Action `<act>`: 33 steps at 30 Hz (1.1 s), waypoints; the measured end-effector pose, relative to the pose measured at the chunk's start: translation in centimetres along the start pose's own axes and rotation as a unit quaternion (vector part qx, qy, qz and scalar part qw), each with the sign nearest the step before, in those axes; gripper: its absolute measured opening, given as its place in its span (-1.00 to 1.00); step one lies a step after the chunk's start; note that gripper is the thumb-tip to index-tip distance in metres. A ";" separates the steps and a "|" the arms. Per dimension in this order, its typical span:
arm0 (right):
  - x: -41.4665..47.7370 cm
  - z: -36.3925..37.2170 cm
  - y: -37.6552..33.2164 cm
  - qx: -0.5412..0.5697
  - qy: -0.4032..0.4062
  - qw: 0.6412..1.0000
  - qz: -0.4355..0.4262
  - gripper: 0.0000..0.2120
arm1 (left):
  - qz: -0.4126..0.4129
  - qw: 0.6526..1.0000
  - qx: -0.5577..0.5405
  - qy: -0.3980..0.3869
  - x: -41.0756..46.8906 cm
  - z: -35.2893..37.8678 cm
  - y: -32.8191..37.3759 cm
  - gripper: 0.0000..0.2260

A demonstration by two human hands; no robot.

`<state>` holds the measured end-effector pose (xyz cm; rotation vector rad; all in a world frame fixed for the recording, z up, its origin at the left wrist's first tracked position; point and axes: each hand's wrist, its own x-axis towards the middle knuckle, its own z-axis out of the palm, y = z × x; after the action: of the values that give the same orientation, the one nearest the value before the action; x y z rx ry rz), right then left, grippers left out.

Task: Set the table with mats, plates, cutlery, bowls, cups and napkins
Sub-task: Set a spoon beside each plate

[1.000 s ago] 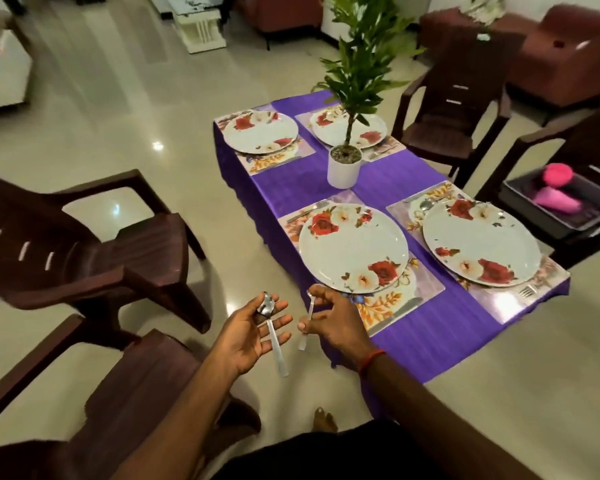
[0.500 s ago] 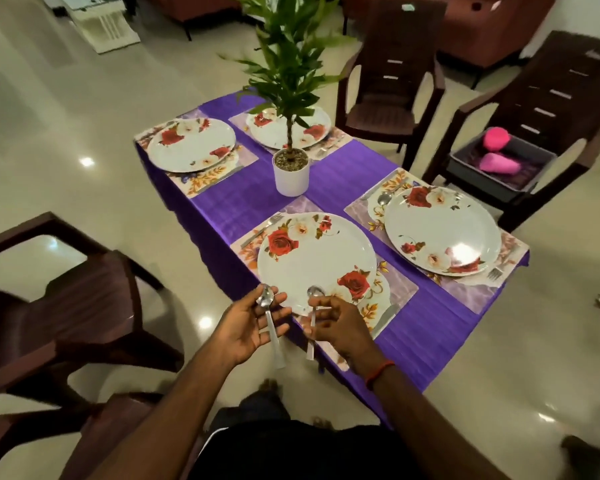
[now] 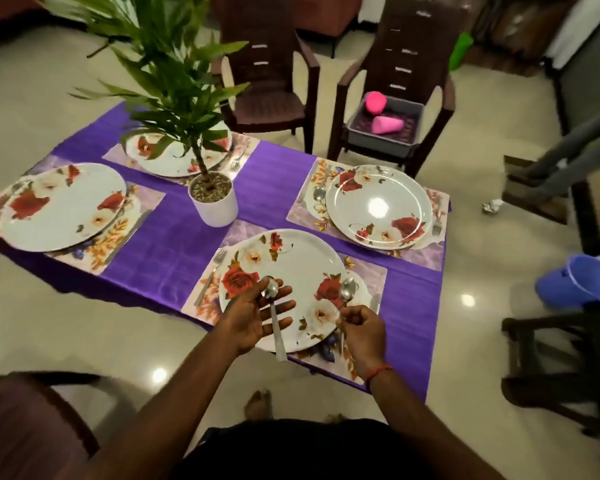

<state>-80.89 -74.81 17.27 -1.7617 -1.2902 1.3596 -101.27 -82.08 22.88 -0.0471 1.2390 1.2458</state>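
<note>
Spoon (image 3: 274, 317) lies across flat left hand (image 3: 253, 318); right hand (image 3: 362, 329) grip pinches second spoon (image 3: 347, 289).

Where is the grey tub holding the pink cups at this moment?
In the head view, the grey tub sits upper right on the seat of the right-hand brown chair, just beyond the table's far edge, behind the far-right plate.

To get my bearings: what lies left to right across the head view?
Leftmost rose-patterned white plate, white round plant pot, steel spoon across left hand, second steel spoon in right hand, blue plastic bucket.
</note>
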 end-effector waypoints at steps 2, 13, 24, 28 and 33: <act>-0.2 0.8 1.0 0.001 0.047 0.999 0.024 -0.70 | -0.014 1.000 0.018 -0.012 0.7 -0.6 0.8 -0.67; -1.1 3.7 4.2 0.059 0.180 0.975 0.119 -0.79 | -0.062 0.993 0.092 -0.047 2.0 -3.6 3.1 -0.63; -0.6 4.4 4.5 0.070 0.156 0.979 0.115 -0.72 | -0.068 0.989 0.114 -0.062 3.4 -4.7 5.1 -0.66; -1.0 4.6 4.4 0.079 0.158 0.979 0.105 -0.74 | -0.084 0.986 0.124 -0.068 4.1 -4.4 4.8 -0.66; -0.4 3.3 4.2 -0.022 0.161 0.985 0.060 -0.78 | -0.096 0.983 0.139 -0.076 4.7 -3.6 4.6 -0.66</act>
<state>-82.54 -77.21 12.71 -2.0201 -1.0593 1.0575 -107.86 -79.23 20.68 0.1286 1.2335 0.8855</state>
